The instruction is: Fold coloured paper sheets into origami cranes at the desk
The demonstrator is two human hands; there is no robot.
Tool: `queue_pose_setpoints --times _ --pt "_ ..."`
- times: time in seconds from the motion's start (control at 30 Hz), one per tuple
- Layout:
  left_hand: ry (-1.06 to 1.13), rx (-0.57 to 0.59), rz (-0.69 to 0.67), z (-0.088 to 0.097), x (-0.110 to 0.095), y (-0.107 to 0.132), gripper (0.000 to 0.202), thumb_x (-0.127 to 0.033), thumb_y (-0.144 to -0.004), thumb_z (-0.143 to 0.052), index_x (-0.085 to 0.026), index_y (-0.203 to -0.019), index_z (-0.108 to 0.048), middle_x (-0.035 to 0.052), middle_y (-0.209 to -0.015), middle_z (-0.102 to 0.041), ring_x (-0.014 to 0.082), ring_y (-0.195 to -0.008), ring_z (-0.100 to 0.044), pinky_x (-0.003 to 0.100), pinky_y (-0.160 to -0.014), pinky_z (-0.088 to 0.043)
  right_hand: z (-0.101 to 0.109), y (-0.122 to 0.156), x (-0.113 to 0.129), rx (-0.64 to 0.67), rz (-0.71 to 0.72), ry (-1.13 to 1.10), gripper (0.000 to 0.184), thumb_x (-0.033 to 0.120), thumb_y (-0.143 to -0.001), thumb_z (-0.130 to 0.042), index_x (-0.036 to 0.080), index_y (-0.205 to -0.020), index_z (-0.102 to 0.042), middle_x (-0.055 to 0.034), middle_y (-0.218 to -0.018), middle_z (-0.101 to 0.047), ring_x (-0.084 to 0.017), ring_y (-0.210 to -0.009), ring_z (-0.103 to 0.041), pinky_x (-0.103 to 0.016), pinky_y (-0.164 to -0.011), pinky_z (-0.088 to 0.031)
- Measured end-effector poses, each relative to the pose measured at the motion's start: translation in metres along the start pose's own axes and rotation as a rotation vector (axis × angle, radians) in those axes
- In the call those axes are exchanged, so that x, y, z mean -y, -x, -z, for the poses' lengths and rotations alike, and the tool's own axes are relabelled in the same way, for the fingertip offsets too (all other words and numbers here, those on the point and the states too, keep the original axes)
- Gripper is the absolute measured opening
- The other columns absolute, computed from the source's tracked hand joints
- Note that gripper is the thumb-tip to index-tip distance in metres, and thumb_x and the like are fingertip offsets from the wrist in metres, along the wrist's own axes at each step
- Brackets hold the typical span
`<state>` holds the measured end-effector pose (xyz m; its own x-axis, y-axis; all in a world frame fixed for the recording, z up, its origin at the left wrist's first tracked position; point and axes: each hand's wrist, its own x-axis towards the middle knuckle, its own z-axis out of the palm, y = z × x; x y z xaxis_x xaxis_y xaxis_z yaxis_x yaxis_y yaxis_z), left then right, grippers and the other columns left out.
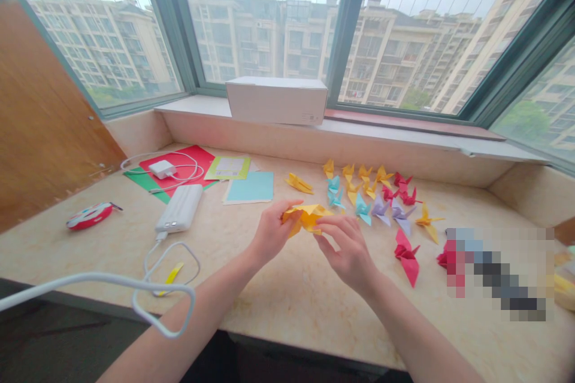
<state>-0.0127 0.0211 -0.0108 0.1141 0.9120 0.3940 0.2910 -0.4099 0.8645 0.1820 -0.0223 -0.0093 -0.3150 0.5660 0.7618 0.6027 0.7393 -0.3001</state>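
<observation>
Between my hands, just over the stone counter, is a partly folded yellow origami paper (308,215). My left hand (273,228) pinches its left end between thumb and fingers. At its right edge my right hand (345,240) has fingers bent against the paper, the thumb below; the exact contact is partly hidden. Behind the paper lies a folded yellow origami piece (299,183). To the right stand several paper cranes: yellow ones (365,173), blue ones (363,209), purple ones (401,215) and red ones (407,257).
Blue paper sheets (250,187), a red sheet (204,158) and a white charger (162,169) lie back left. A white power bank (180,208) trails a white cable (103,278) across the near left. A red-and-white object (92,215) sits far left. A white box (277,102) stands on the sill.
</observation>
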Motion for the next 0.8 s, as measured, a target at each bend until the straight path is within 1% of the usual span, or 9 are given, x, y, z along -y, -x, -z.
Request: queue_pose_setpoints --times 0.1,0.2,0.33,0.43,0.53,0.6,0.67,0.73,0.8 --pt "0.159 0.021 0.077 -0.001 -0.001 0.000 0.030 -0.038 -0.088 -0.063 -0.017 -0.108 -0.071 0.0086 -0.097 -0.075 0.0199 -0.081 -0.070 0.029 -0.069 -0.055 0.000 -0.001 0.002 -0.046 -0.086 -0.021 0.010 0.021 -0.093 -0.059 0.025 -0.100 -0.065 -0.0058 -0.096 -0.071 -0.022 -0.089 -0.066 -0.040 -0.082 -0.049" --pt "0.347 0.069 0.178 -0.002 -0.003 0.000 0.039 -0.046 -0.083 -0.069 -0.016 -0.108 -0.069 0.0070 -0.086 -0.075 0.0177 -0.069 -0.069 0.025 -0.058 -0.053 -0.001 -0.002 0.003 -0.091 -0.207 -0.050 0.005 0.026 -0.093 -0.058 0.024 -0.094 -0.063 -0.0042 -0.085 -0.067 -0.021 -0.077 -0.063 -0.038 -0.076 -0.049" --pt "0.488 0.099 0.276 -0.003 -0.007 0.001 0.047 -0.050 -0.074 -0.077 -0.015 -0.103 -0.068 0.0034 -0.076 -0.072 0.0161 -0.062 -0.068 0.024 -0.055 -0.051 -0.002 -0.002 0.000 -0.137 -0.365 -0.102 0.009 0.032 -0.092 -0.061 0.023 -0.094 -0.062 -0.0005 -0.077 -0.062 -0.019 -0.069 -0.058 -0.035 -0.071 -0.048" --pt "0.524 0.141 0.340 -0.003 -0.011 0.001 0.049 -0.051 -0.071 -0.079 -0.014 -0.101 -0.067 0.0030 -0.076 -0.071 0.0151 -0.059 -0.067 0.024 -0.054 -0.049 -0.003 -0.001 -0.003 -0.166 -0.449 -0.137 0.018 0.036 -0.091 -0.062 0.023 -0.104 -0.063 -0.0001 -0.078 -0.061 -0.018 -0.069 -0.057 -0.033 -0.068 -0.048" --pt "0.571 0.159 0.376 -0.003 -0.011 -0.001 0.046 -0.052 -0.074 -0.076 -0.013 -0.097 -0.067 0.0029 -0.074 -0.069 0.0125 -0.058 -0.063 0.023 -0.056 -0.046 -0.001 -0.001 -0.005 -0.220 -0.431 -0.129 0.031 0.039 -0.090 -0.065 0.024 -0.117 -0.060 -0.0024 -0.087 -0.062 -0.019 -0.076 -0.059 -0.035 -0.073 -0.051" --pt "0.632 0.148 0.382 -0.003 -0.009 -0.003 0.043 -0.052 -0.077 -0.073 -0.013 -0.094 -0.067 0.0031 -0.074 -0.069 0.0105 -0.058 -0.059 0.022 -0.057 -0.044 -0.001 -0.002 -0.006 -0.214 -0.364 -0.111 0.042 0.040 -0.086 -0.070 0.024 -0.122 -0.057 -0.0068 -0.103 -0.064 -0.023 -0.092 -0.061 -0.040 -0.084 -0.051" --pt "0.691 0.154 0.398 -0.002 -0.008 -0.004 0.039 -0.050 -0.079 -0.072 -0.013 -0.094 -0.067 0.0043 -0.081 -0.069 0.0094 -0.062 -0.058 0.020 -0.059 -0.043 -0.001 -0.003 -0.006 -0.152 -0.300 -0.109 0.051 0.041 -0.083 -0.073 0.025 -0.128 -0.054 -0.0106 -0.121 -0.061 -0.028 -0.113 -0.058 -0.047 -0.097 -0.048" --pt "0.726 0.202 0.435 -0.002 -0.007 -0.005 0.035 -0.046 -0.080 -0.072 -0.015 -0.096 -0.068 0.0048 -0.087 -0.070 0.0087 -0.065 -0.058 0.019 -0.061 -0.043 -0.003 -0.003 -0.006 -0.072 -0.271 -0.129 0.051 0.040 -0.085 -0.071 0.027 -0.131 -0.051 -0.0105 -0.127 -0.060 -0.029 -0.119 -0.056 -0.048 -0.101 -0.045" --pt "0.737 0.262 0.476 -0.003 -0.008 -0.003 0.031 -0.040 -0.080 -0.073 -0.016 -0.098 -0.067 0.0037 -0.086 -0.069 0.0077 -0.063 -0.057 0.019 -0.060 -0.043 -0.004 -0.002 -0.006 -0.033 -0.277 -0.153 0.041 0.036 -0.090 -0.066 0.029 -0.128 -0.053 -0.0082 -0.122 -0.064 -0.026 -0.110 -0.062 -0.045 -0.096 -0.049"
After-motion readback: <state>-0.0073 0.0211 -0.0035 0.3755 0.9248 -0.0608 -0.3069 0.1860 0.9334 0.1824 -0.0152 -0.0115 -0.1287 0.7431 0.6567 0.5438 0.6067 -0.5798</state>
